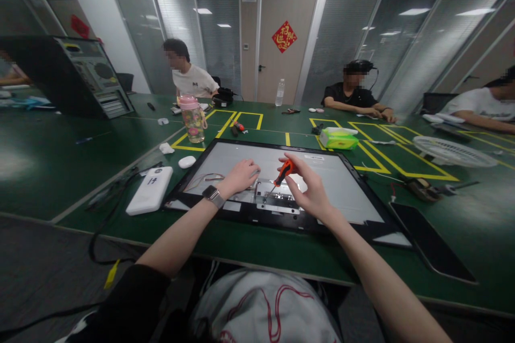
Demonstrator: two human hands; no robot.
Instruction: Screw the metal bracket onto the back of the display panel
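A flat display panel (346, 187) with a black frame and grey back lies on the table before me. My right hand (308, 185) grips an orange and black screwdriver (285, 170) by its handle. The screwdriver tilts, its shaft pointing down at a silver metal bracket (277, 193) near the panel's front edge; whether the tip sits in a screw is too small to tell. My left hand (241, 176), with a watch on its wrist, lies palm down over the panel left of the bracket, fingers extended and partly hidden. Thin wires (205, 178) run beside it.
Left of the panel are a white power bank (151, 191), a white earbud case (186, 162) and a pink-lidded bottle (192, 120). A green tissue pack (339, 138) stands behind. To the right lies a dark flat panel (430, 238). A computer case (72, 75) and several people are farther off.
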